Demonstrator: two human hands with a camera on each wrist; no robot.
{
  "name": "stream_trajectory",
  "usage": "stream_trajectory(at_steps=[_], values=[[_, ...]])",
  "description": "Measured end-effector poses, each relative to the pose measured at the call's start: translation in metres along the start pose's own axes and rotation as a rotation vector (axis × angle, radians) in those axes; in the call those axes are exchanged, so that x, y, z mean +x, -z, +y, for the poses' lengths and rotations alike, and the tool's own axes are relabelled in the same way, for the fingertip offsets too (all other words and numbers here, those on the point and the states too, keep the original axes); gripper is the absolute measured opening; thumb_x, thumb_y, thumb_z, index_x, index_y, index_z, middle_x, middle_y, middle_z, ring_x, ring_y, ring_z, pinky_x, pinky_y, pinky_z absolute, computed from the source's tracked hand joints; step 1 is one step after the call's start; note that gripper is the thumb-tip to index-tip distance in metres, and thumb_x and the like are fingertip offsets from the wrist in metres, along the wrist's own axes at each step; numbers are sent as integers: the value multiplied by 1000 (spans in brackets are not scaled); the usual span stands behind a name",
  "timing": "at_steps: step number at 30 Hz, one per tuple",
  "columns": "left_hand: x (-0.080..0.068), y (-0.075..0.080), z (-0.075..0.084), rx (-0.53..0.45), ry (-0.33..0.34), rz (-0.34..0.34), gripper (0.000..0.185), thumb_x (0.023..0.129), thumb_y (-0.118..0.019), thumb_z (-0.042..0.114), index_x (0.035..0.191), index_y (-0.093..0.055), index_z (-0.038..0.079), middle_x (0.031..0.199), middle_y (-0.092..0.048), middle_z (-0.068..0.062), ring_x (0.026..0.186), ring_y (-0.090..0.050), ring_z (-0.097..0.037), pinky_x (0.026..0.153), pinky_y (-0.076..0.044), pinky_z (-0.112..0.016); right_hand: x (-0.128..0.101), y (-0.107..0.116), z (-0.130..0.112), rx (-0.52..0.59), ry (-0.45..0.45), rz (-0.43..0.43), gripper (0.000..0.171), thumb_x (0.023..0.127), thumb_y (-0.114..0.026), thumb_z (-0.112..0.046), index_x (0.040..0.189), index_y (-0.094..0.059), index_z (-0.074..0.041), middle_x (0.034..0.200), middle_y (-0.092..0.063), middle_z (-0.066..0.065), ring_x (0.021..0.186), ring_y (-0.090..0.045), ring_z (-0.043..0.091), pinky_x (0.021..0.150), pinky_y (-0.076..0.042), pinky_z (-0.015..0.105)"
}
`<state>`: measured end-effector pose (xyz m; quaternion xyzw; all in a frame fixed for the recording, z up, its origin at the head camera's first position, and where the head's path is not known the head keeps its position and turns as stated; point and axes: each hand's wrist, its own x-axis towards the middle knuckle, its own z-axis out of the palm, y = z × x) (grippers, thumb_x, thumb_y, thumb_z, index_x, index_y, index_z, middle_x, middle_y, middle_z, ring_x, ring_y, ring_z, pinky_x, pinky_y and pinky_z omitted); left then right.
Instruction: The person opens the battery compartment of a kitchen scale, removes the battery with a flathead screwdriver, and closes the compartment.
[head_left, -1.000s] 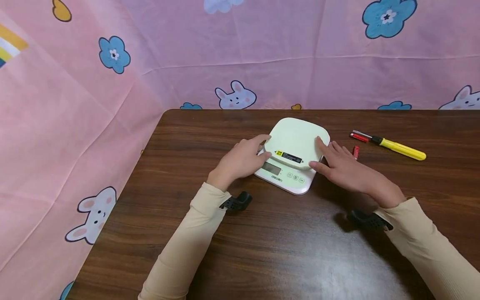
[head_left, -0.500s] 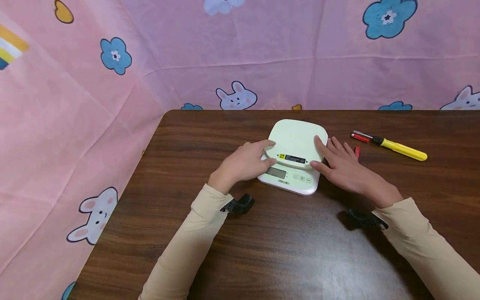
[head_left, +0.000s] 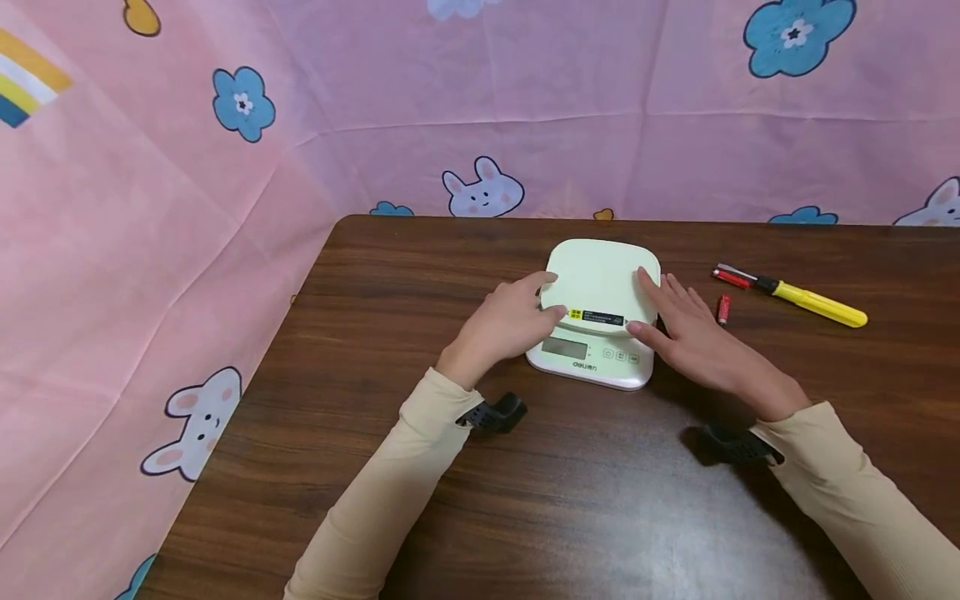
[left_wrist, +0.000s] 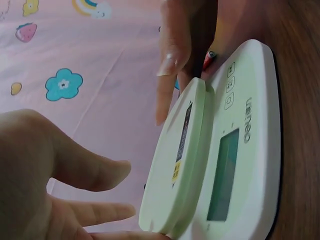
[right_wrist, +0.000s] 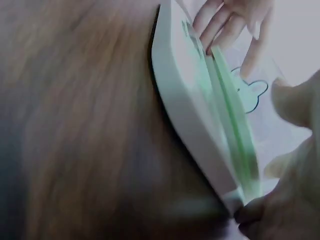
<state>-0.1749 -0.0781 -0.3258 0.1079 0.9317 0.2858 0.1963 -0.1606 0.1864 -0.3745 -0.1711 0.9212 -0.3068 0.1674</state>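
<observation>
A pale green and white kitchen scale (head_left: 600,283) lies on the brown table, its display (head_left: 564,348) and several buttons facing the person. My left hand (head_left: 510,321) is at the scale's left side, thumb and forefinger spread at the edge of the platform. On the opposite side, my right hand (head_left: 693,342) has its fingers extended, with thumb and forefinger over the platform's right edge. In the left wrist view the display (left_wrist: 224,175) looks blank, and the left fingers (left_wrist: 100,212) reach out straight beside the platform. The right wrist view is blurred and shows the scale's side (right_wrist: 195,105).
Right of the scale, a yellow-handled screwdriver (head_left: 817,304) lies with a small red cylinder (head_left: 731,277) along its shaft. Another red cylinder (head_left: 723,309), like a small battery, lies near the right fingertips. A pink patterned cloth (head_left: 570,100) hangs behind the table.
The scale has turned slightly counterclockwise between my hands, its front edge swinging right and now nearly level in the view. Both hands stay at its sides. The head view has shifted a little.
</observation>
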Motion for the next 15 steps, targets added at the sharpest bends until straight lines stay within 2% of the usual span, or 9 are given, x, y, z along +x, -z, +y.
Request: stream_trajectory(at_steps=[5, 8, 10, 12, 15], values=[[-4, -2, 5, 35, -14, -7, 55, 109, -55, 36, 161, -46, 20, 141, -69, -8, 137, -60, -31, 113, -48, -52, 2, -2, 7, 42, 41, 28, 84, 112, -48, -43, 171, 4, -11, 177, 4, 23, 164, 11, 46, 130, 11, 64], [-7, -4, 9, 79, -23, -14, 56, 108, -55, 36, 162, -45, 23, 145, -67, -6, 140, -57, -35, 115, -46, -54, 3, -1, 9, 47, 55, 38, 83, 113, -48, -41, 171, 3, -12, 177, 3, 22, 164, 11, 45, 129, 11, 64], [-9, -4, 12, 101, -30, -38, 59, 107, -57, 36, 163, -43, 23, 141, -70, -7, 136, -60, -34, 112, -48, -53, 3, -1, 11, 47, 59, 41, 82, 113, -47, -41, 171, 4, -12, 177, 3, 23, 164, 10, 45, 129, 12, 64], [-12, -5, 14, 128, -49, -64, 62, 106, -58, 36, 164, -41, 24, 144, -68, -7, 133, -62, -31, 111, -50, -52, 3, 0, 11, 41, 59, 42, 82, 113, -46, -41, 171, 5, -13, 178, 4, 21, 164, 11, 45, 129, 12, 65], [-12, -1, 11, 170, -85, -98, 65, 107, -58, 39, 167, -35, 26, 130, -74, -10, 121, -66, -26, 105, -53, -49, 3, 1, 11, 22, 55, 42, 82, 113, -45, -43, 171, 5, -12, 178, 4, 20, 164, 10, 46, 128, 11, 67]])
